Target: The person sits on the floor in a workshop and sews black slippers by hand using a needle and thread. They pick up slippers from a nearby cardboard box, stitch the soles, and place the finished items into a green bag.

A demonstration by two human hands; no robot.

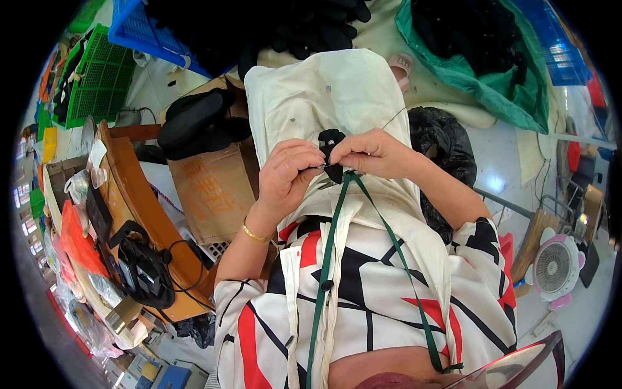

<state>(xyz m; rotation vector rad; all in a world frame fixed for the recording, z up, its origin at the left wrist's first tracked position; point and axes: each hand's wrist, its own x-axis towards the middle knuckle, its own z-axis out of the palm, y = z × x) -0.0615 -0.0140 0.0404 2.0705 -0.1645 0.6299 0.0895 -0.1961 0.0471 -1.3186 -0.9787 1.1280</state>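
Over the cream apron [372,71] on my lap, both hands work at one small black piece [332,136] that looks like cloth, with pale specks on it. My left hand [285,172] is closed, its thumb and fingertips pinching the piece's left edge, where something tiny and shiny shows. Opposite it, my right hand [372,154] pinches the right edge between thumb and forefinger. A thin dark line like thread runs up and right from the right hand. A green cord [337,211] hangs from my neck to just below the piece; its lower end is hidden.
On the left, black padded shapes [194,123] rest on a cardboard box [214,181] beside a wooden table [133,214] holding a black bag [144,269]. Ahead are a blue crate [146,32] and a green sack [512,104] of black pieces. At right stands a pink fan [556,266].
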